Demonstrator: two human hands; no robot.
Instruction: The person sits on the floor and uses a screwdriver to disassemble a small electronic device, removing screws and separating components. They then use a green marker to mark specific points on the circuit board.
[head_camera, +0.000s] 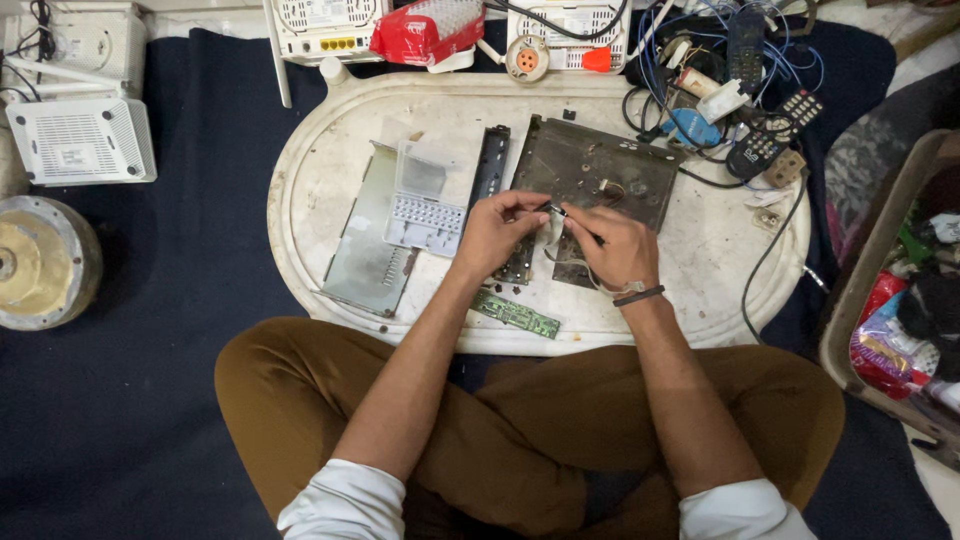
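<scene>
Two white routers (82, 140) are seen at the left on the dark cloth, a round metal drum (40, 262) below them. Remote controls (768, 135) and tangled cables (700, 40), perhaps chargers, are heaped upper right.

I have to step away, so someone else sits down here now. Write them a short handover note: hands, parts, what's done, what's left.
Left hand and right hand meet over the tray, pinching a small pale cable piece; a thin tool shows between them.
Dark metal chassis lies open beneath the hands.
Grey panel and keypad piece lie to the left; green board at the near rim.
Done: unit opened, parts laid out.
Left: the cable piece is in hand, not set down.
</scene>
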